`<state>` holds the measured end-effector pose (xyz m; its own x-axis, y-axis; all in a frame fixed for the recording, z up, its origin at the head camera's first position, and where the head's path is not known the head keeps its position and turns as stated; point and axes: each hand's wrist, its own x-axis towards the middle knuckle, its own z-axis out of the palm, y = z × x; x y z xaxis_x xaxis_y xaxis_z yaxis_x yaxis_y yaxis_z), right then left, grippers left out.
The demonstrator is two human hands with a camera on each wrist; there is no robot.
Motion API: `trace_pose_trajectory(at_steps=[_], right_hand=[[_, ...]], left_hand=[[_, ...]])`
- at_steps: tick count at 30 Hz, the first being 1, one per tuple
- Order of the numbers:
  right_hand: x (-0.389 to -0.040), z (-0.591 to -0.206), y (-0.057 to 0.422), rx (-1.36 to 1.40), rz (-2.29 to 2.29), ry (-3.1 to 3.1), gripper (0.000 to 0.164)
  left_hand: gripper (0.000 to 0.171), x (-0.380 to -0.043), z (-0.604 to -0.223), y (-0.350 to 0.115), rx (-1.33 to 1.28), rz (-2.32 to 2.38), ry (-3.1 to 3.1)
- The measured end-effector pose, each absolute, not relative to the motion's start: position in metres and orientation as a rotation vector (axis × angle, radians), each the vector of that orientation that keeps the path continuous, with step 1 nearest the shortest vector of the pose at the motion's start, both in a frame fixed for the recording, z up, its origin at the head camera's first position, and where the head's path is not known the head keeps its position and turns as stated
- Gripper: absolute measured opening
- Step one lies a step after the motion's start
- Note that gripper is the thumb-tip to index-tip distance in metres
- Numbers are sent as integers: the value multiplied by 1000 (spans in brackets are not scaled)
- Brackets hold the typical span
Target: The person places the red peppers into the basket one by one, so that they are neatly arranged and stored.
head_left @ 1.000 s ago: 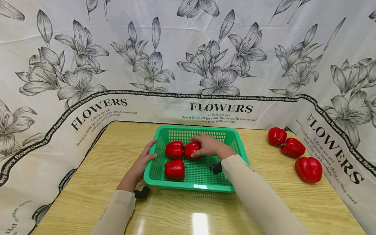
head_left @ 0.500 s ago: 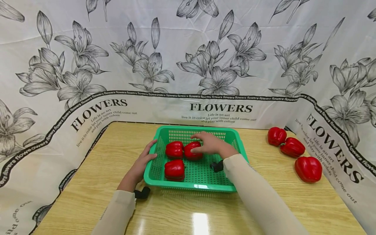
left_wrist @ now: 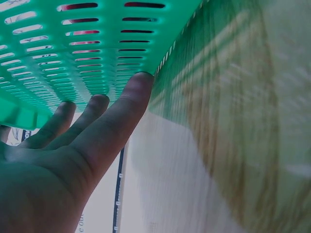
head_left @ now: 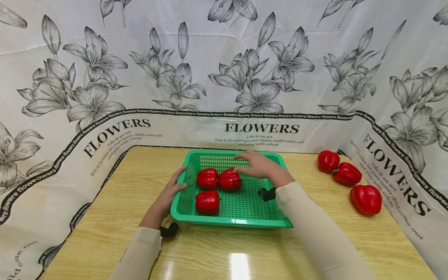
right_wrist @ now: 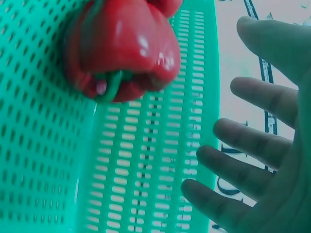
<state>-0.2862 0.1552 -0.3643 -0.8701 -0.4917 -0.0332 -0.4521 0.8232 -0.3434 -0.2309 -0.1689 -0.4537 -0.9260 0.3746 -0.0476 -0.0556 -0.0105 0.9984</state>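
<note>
A green plastic basket [head_left: 231,221] holds three red bell peppers: a back left one [head_left: 207,179], a front left one [head_left: 207,203] and a third pepper [head_left: 230,181] beside the back one. My left hand [head_left: 168,196] grips the basket's left side; the thumb lies at the rim. In the left wrist view its fingers [left_wrist: 114,119] press on the slotted outer wall. Over the basket's back right part is my right hand [head_left: 260,168], fingers spread and holding nothing, just right of the third pepper. The right wrist view shows a pepper [right_wrist: 129,43] with its green stem, apart from those fingertips.
Three more red peppers lie on the wooden table [head_left: 325,229] right of the basket: a far one [head_left: 328,161], a middle one [head_left: 347,174] and a nearer one [head_left: 365,200]. A flower-printed cloth [head_left: 196,128] walls the table's back and sides.
My right hand has let go of the third pepper and lifted away up and right. The pepper stays in the basket. My left hand keeps its place on the basket's side.
</note>
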Motion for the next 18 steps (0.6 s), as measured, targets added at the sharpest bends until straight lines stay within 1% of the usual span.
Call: trace_pose_trajectory(at_steps=[18], right_hand=[[-285, -353, 221, -711, -523, 3041, 49]], left_hand=[[54, -232, -454, -169, 329, 2010, 1966]])
